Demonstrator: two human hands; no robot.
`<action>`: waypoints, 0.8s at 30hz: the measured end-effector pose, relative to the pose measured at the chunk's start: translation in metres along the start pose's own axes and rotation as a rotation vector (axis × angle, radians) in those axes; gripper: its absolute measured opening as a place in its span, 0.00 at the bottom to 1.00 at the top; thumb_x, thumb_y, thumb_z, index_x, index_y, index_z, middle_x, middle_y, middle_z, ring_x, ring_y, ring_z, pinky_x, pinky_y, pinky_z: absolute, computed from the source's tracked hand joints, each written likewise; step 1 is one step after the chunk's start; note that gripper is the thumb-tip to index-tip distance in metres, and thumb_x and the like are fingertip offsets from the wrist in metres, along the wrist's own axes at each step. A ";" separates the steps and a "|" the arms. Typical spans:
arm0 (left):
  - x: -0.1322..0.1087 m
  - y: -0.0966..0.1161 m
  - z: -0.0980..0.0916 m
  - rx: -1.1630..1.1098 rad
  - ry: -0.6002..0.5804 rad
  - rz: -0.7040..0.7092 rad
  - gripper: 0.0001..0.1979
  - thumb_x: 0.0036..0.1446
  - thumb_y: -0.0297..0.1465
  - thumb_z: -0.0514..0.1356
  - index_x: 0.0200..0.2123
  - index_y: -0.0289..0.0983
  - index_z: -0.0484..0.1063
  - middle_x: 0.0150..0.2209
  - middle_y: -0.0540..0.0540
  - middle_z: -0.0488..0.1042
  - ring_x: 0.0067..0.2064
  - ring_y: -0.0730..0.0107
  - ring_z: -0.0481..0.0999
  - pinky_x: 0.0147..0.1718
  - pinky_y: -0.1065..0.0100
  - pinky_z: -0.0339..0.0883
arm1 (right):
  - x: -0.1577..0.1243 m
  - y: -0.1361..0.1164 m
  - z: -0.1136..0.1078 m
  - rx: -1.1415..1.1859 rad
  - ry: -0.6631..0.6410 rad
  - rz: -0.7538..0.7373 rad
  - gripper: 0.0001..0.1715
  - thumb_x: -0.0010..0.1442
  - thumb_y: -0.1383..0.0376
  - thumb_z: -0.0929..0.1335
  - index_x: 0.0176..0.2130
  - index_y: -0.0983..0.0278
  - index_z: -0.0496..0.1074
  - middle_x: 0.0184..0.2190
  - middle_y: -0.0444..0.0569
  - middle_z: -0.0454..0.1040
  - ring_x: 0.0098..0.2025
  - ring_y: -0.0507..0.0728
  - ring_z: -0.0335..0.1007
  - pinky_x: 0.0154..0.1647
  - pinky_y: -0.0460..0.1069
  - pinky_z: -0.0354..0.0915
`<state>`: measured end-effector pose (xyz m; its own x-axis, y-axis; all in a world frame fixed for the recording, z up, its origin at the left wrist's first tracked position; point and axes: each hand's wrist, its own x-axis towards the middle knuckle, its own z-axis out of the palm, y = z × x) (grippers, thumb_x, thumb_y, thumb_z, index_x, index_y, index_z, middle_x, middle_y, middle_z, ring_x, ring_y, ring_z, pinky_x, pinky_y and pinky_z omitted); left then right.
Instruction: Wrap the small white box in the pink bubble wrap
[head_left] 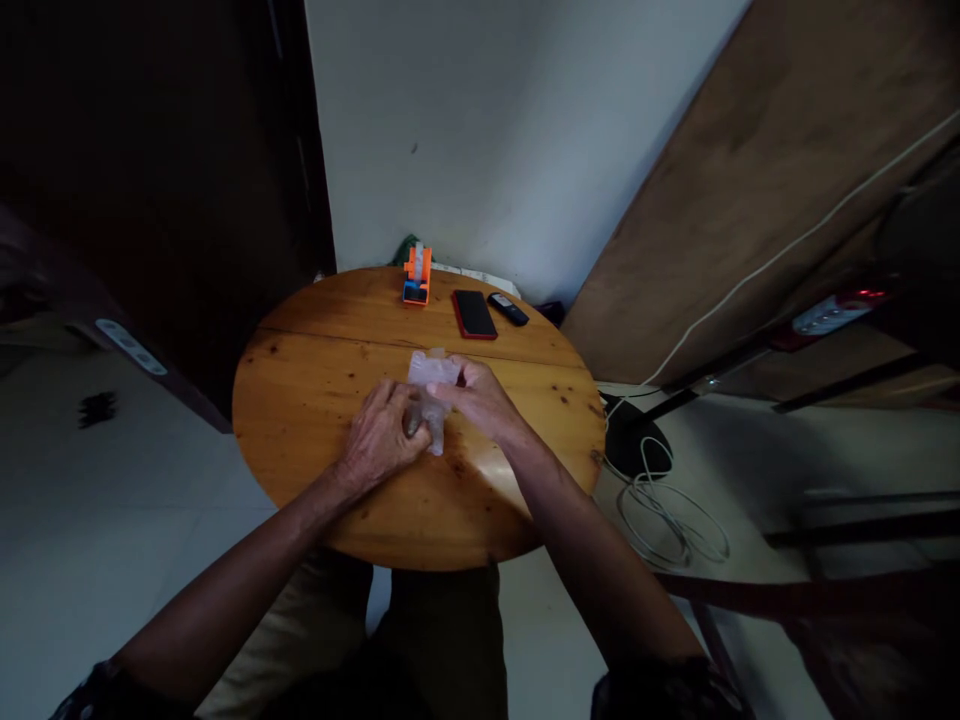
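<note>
A crumpled, translucent whitish plastic bag [429, 368] is between my hands over the middle of the round wooden table [315, 420]. My left hand [382, 432] has its fingers curled around the bag's lower left side. From the right, my right hand [477, 396] pinches the upper right part between thumb and fingers. The bag's lower end hangs just past my left fingertips, close to the tabletop. Whether anything is inside the bag, I cannot tell.
Toward the table's back stand an orange and blue tape dispenser [417, 278], a red-edged smartphone [474, 314] and a small dark keypad phone [508, 308]. A white wall rises behind. On the floor at right lie a coiled white cable [667, 515] and a round black base [637, 440].
</note>
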<state>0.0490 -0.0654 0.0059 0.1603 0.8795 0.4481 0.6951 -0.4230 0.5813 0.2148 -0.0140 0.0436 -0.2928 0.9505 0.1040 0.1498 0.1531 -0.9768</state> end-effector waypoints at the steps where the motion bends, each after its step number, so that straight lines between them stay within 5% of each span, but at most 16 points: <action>1: 0.000 0.001 0.000 0.019 0.004 -0.046 0.16 0.52 0.31 0.61 0.45 0.35 0.71 0.43 0.40 0.72 0.47 0.54 0.75 0.50 0.53 0.71 | -0.003 -0.001 0.000 -0.040 0.003 -0.013 0.09 0.48 0.61 0.71 0.30 0.62 0.69 0.26 0.39 0.68 0.28 0.50 0.62 0.31 0.46 0.59; 6: -0.001 -0.004 0.006 -0.037 0.036 -0.183 0.22 0.50 0.33 0.65 0.49 0.36 0.67 0.46 0.40 0.72 0.50 0.51 0.74 0.51 0.51 0.71 | -0.025 -0.004 0.005 -0.226 0.035 -0.091 0.06 0.51 0.63 0.70 0.30 0.62 0.69 0.26 0.40 0.68 0.28 0.51 0.62 0.30 0.46 0.59; 11: -0.001 -0.014 0.008 -0.197 0.009 -0.135 0.35 0.48 0.31 0.66 0.60 0.39 0.62 0.56 0.38 0.68 0.55 0.54 0.72 0.52 0.54 0.70 | -0.054 -0.001 0.015 -0.377 0.096 -0.197 0.08 0.55 0.66 0.67 0.36 0.62 0.74 0.34 0.46 0.78 0.36 0.55 0.72 0.37 0.48 0.65; 19: 0.004 -0.021 0.006 -0.407 -0.118 0.025 0.14 0.49 0.31 0.66 0.41 0.38 0.72 0.45 0.43 0.74 0.49 0.59 0.74 0.50 0.59 0.69 | -0.073 0.020 0.021 -0.425 0.086 -0.428 0.08 0.60 0.68 0.65 0.39 0.60 0.73 0.46 0.51 0.79 0.50 0.57 0.75 0.53 0.52 0.68; 24: 0.002 -0.027 -0.006 -0.531 -0.235 0.030 0.14 0.52 0.32 0.64 0.44 0.38 0.74 0.46 0.43 0.76 0.48 0.62 0.76 0.51 0.59 0.70 | -0.074 0.023 0.019 -0.433 0.046 -0.425 0.10 0.60 0.69 0.65 0.40 0.59 0.73 0.47 0.51 0.79 0.53 0.59 0.74 0.57 0.55 0.67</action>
<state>0.0267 -0.0537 -0.0048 0.3678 0.8646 0.3423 0.2512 -0.4467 0.8587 0.2218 -0.0862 0.0099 -0.3718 0.7910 0.4859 0.4022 0.6090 -0.6837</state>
